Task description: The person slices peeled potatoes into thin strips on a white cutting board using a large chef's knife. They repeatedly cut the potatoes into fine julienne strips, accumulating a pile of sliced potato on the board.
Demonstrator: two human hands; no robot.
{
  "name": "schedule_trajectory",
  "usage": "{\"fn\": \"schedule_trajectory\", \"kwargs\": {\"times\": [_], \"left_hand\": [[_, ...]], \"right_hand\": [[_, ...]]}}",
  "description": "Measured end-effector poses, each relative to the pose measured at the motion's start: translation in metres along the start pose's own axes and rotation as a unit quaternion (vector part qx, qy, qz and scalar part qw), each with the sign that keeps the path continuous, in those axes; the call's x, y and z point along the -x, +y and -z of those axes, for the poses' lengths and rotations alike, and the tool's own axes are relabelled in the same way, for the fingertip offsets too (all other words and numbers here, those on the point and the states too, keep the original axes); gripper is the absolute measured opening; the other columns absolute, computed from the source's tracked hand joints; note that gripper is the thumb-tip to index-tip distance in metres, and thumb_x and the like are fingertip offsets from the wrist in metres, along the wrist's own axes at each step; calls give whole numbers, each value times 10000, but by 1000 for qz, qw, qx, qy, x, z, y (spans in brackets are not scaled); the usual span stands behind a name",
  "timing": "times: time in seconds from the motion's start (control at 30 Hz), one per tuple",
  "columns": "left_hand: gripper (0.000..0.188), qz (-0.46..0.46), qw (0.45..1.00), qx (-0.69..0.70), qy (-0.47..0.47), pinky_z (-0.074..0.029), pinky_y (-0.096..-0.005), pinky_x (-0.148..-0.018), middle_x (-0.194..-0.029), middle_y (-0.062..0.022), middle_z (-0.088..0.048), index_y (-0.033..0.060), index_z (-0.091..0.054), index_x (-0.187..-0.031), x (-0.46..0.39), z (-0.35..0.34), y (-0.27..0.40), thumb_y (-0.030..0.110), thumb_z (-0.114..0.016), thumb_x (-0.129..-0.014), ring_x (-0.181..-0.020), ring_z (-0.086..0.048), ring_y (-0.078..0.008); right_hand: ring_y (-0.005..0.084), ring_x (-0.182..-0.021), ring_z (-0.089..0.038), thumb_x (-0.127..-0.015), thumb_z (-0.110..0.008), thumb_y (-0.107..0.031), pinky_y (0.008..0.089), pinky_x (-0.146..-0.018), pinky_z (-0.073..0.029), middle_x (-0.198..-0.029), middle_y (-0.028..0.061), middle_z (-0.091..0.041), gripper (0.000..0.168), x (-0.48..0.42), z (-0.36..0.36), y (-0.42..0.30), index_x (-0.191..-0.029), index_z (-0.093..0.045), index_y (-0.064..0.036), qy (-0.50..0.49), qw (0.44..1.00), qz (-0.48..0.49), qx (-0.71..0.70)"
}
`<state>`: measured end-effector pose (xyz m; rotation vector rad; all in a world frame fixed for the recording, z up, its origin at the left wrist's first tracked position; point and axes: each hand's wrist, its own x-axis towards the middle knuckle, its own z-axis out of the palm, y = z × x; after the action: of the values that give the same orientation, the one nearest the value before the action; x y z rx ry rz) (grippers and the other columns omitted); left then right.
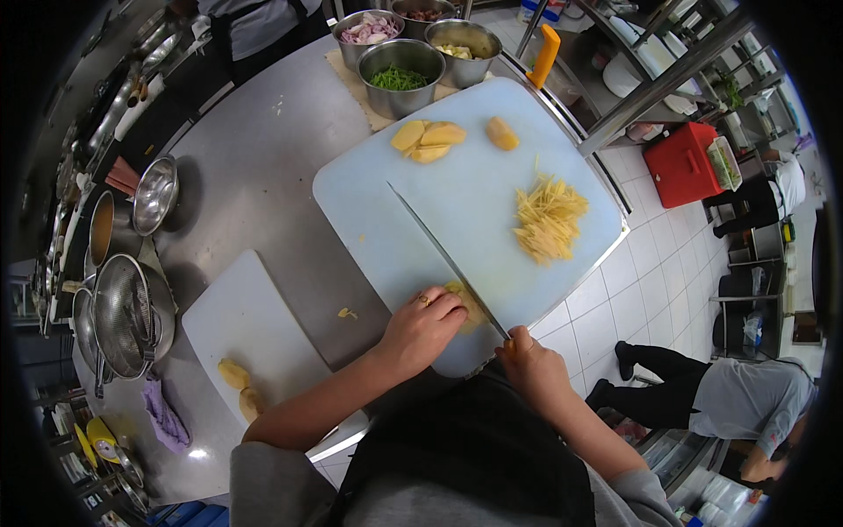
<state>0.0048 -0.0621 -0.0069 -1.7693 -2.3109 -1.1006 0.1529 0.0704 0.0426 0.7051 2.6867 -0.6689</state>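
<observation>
On a large white cutting board (pixel 454 191), my left hand (pixel 421 329) presses curled fingers onto pale yellow slices (pixel 471 309) of what looks like peeled ginger. My right hand (pixel 537 369) grips the orange handle of a long kitchen knife (pixel 448 257). The blade lies diagonally across the board, its edge beside the slices and its tip pointing away from me. A heap of thin yellow strips (pixel 550 217) sits on the board's right side. Further back are a cluster of thick cut pieces (pixel 428 139) and a single chunk (pixel 502 134).
Steel pots, one with chopped greens (pixel 398 78) and one with sliced onions (pixel 370 29), stand behind the board. An orange handle (pixel 544 58) rises at its far corner. A smaller board (pixel 253 323) holds yellow root pieces (pixel 234 374). Strainers (pixel 123 316) stand left. Co-workers (pixel 744 398) are nearby.
</observation>
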Motion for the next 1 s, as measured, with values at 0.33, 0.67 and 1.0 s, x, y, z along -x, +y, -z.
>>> {"fn": "schedule_trajectory", "kwargs": {"times": [0.33,0.67,1.0], "left_hand": [[135,-2,999,-28,15,-479,-268,-695,-864,-8,-577,67,-629,-835,4,-2,-4,64,-681,-711,-830,-559,-186],[139,-11,1000,-15,20,-478,-264,-673,-855,-6,-576,68,-626,-826,2,-1,-3,63,-687,-702,-811,-558,-186],[131,-16,1000,-10,10,-483,-269,-664,-847,-8,-572,67,-623,-826,0,0,-3,62,-683,-710,-809,-556,-191]], "right_hand": [[410,-652,-600,-838,-589,-235,474,-572,-470,-666,221,-598,335,3,49,-10,-1035,-408,-34,-91,996,-7,-1],[379,-614,-607,-856,-557,-230,472,-550,-481,-677,205,-608,269,-6,32,-2,-946,-405,-27,-54,997,38,-35],[414,-640,-595,-832,-602,-240,474,-568,-475,-679,216,-605,350,0,5,-3,-1041,-414,-32,-15,1000,-6,-14]]}}
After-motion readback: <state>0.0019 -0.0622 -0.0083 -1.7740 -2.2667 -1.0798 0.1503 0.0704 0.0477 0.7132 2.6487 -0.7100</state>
